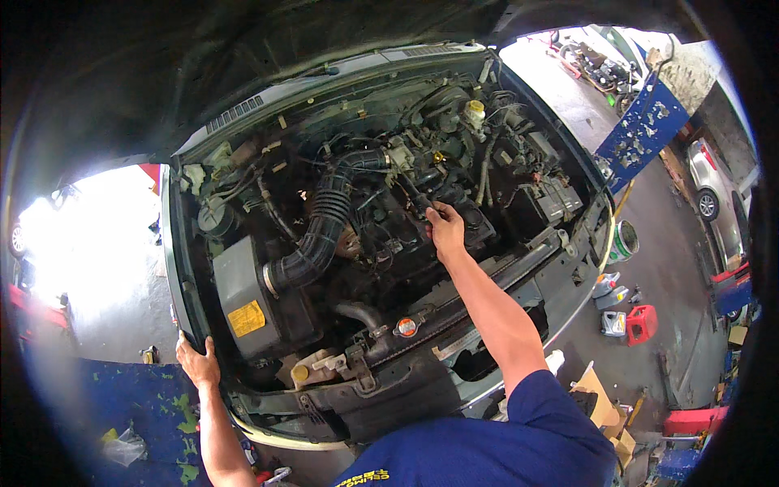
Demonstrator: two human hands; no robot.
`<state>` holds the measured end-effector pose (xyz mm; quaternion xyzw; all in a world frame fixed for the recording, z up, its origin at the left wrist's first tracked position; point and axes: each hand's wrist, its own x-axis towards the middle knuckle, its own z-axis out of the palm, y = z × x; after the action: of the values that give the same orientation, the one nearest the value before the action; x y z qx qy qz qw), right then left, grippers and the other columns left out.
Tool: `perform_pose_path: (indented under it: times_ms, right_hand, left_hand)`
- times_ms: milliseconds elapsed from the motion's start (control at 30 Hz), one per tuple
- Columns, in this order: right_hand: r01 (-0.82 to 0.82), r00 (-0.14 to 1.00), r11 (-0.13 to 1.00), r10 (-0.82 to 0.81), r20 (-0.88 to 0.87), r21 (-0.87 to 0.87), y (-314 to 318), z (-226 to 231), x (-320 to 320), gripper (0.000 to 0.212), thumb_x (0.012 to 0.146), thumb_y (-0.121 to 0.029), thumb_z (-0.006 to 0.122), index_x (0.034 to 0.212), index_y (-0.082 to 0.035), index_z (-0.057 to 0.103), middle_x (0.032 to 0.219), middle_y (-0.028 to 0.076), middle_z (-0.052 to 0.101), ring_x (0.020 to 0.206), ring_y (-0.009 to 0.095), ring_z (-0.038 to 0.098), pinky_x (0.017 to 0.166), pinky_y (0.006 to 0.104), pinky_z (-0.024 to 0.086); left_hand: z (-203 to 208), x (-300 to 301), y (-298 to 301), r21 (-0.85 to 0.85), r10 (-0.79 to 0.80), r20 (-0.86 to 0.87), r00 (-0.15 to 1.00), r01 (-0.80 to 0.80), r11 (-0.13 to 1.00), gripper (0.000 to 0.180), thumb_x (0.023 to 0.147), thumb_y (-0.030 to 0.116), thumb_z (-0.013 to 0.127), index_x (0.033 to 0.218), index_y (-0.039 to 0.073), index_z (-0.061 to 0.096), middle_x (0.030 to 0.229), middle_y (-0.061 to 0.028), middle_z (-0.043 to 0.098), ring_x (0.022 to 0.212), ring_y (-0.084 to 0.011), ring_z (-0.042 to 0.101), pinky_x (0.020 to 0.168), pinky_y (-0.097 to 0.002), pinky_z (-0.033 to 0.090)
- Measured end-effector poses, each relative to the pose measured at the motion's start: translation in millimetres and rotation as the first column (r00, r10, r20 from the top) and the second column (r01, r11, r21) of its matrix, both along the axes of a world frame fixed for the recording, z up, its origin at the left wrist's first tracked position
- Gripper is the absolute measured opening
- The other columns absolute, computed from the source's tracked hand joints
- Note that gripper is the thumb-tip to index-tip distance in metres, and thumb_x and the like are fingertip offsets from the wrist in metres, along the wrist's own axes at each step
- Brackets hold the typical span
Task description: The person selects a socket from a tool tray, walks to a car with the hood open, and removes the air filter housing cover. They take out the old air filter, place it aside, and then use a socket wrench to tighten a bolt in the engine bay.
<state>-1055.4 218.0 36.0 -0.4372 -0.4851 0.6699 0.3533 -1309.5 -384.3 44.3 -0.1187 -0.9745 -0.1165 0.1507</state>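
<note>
My right hand reaches over the engine, its fingers closed round a black-handled tool that looks like a screwdriver. The tool slants up and left toward the metal throttle body, where a ribbed black intake hose is attached. I cannot make out its tip among the dark parts. At the front left corner of the car, my left hand rests on the fender edge, thumb and fingers apart. Below the hose's other end sits the grey air filter box with a yellow label.
The raised hood hangs overhead. An orange radiator cap and the battery lie near the front. Blue lift posts stand beside the car. On the floor at right are a red jug, other bottles and cardboard.
</note>
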Motion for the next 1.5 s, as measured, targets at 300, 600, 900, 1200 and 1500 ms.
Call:
perform_pose_path:
  times_ms: [300,600,900,1200,1500]
  right_hand:
    - [-0.005,1.0,1.0,0.005,-0.026,0.004,0,-33,1,0.035,0.101,-0.015,0.071,0.132,-0.002,0.064,0.093,0.002,0.065,0.069,0.011,0.056,0.06,0.0289,0.048]
    - [-0.048,0.949,0.899,-0.095,-0.301,-0.436,2,-34,1,0.016,0.104,-0.018,0.064,0.116,-0.008,0.066,0.093,0.005,0.068,0.068,0.013,0.058,0.057,0.0279,0.046]
    - [-0.259,0.826,0.569,-0.288,-0.484,-0.78,41,28,-3,0.026,0.108,-0.02,0.054,0.127,-0.003,0.049,0.094,0.016,0.067,0.061,0.01,0.052,0.046,0.021,0.044]
    - [-0.15,0.988,0.983,0.153,0.019,-0.108,58,38,-4,0.022,0.102,-0.016,0.062,0.12,-0.003,0.061,0.085,0.01,0.065,0.061,0.013,0.054,0.047,0.0275,0.04]
    - [-0.311,0.887,0.513,-0.145,0.438,0.8,57,42,18,0.04,0.094,-0.02,0.077,0.129,-0.003,0.064,0.108,0.013,0.072,0.096,0.03,0.07,0.084,0.0411,0.056]
  left_hand:
    - [-4,-1,-2,0.004,-0.007,-0.024,1.0,0.008,1.0,0.082,0.092,0.036,0.078,0.156,0.0,0.041,0.146,-0.0239,0.052,0.138,-0.0411,0.046,0.118,-0.0482,0.035]
    - [-3,0,-1,0.017,-0.001,0.006,1.0,0.001,1.0,0.082,0.092,0.035,0.078,0.155,-0.002,0.041,0.147,-0.0234,0.052,0.139,-0.0407,0.045,0.119,-0.0474,0.034]
    - [-4,0,-2,0.009,-0.007,-0.01,1.0,0.007,1.0,0.083,0.092,0.035,0.078,0.155,-0.002,0.039,0.147,-0.0256,0.05,0.139,-0.0426,0.044,0.119,-0.0483,0.034]
    - [-3,1,-1,0.0,-0.019,-0.005,1.0,0.019,1.0,0.085,0.093,0.037,0.077,0.156,-0.003,0.038,0.146,-0.0264,0.05,0.138,-0.0435,0.044,0.119,-0.049,0.035]
    - [-2,1,-1,0.046,-0.029,-0.012,0.999,0.03,0.998,0.083,0.091,0.034,0.079,0.155,-0.002,0.039,0.144,-0.0261,0.051,0.136,-0.0427,0.046,0.118,-0.0493,0.036]
